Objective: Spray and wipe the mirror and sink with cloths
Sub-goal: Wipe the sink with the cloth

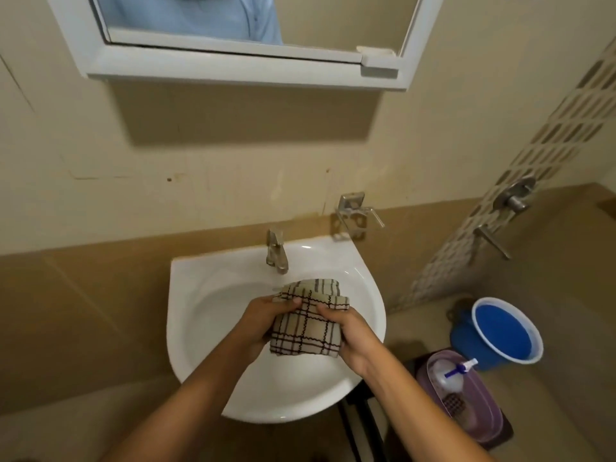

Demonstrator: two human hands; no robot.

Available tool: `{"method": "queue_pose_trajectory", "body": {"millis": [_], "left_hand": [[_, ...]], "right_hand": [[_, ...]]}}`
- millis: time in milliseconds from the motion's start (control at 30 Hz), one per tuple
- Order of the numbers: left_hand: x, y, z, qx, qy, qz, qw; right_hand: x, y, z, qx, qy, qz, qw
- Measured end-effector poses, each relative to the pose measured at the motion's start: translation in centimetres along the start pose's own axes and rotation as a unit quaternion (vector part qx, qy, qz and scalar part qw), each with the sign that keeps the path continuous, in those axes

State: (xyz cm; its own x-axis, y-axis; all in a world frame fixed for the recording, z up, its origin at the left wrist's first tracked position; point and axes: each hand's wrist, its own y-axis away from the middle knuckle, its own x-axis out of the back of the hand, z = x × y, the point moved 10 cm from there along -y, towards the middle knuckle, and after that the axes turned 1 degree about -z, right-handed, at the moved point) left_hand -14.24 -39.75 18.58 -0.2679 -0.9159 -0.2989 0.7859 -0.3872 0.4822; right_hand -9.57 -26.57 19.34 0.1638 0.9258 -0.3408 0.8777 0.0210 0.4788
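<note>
A beige checked cloth (308,325), folded, is held over the white sink (200,295). My left hand (263,323) grips its left side with the thumb on top. My right hand (350,335) grips its right side the same way. The steel tap (276,250) stands at the sink's back rim, just beyond the cloth. The white-framed mirror (333,21) hangs on the wall above. A spray bottle (453,375) with a blue and white nozzle lies in a purple tub (480,425) on the floor at the right.
A blue bucket (503,331) stands on the floor right of the sink, behind the purple tub. A metal holder (351,215) is fixed to the wall beside the tap. Wall taps (513,198) sit further right on the patterned tile strip.
</note>
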Motion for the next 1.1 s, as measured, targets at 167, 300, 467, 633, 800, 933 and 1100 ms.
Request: {"method": "queue_pose_trajectory", "body": {"millis": [167, 300, 467, 633, 800, 933, 1100], "left_hand": [[-1.8, -1.5, -1.7, 0.066, 0.083, -0.069, 0.992], [-1.6, -2.7, -1.9, 0.067, 0.12, -0.064, 0.989], [1.1, -4.0, -1.9, 0.052, 0.096, 0.013, 0.994], [9.7, -3.1, 1.5, -0.047, -0.024, 0.31, 0.949], [11.7, -2.6, 8.1, -0.139, -0.366, 0.484, 0.783], [9.7, -9.6, 5.5, -0.116, -0.601, 0.311, 0.728], [7.9, -13.1, -0.2, -0.104, -0.698, 0.228, 0.671]], "right_hand": [[-0.2, -2.3, -0.3, 0.004, -0.03, -0.052, 0.998], [-0.1, -5.3, -1.0, -0.005, 0.067, -0.067, 0.996], [0.1, -9.2, -1.6, -0.013, 0.194, -0.11, 0.975], [2.9, -13.8, -1.5, -0.018, 0.282, -0.063, 0.957], [3.0, -16.5, -4.3, 0.11, 0.49, -0.052, 0.863], [2.4, -16.9, -5.8, 0.197, 0.626, -0.062, 0.752], [4.1, -17.6, -5.1, 0.235, 0.746, -0.056, 0.621]]}}
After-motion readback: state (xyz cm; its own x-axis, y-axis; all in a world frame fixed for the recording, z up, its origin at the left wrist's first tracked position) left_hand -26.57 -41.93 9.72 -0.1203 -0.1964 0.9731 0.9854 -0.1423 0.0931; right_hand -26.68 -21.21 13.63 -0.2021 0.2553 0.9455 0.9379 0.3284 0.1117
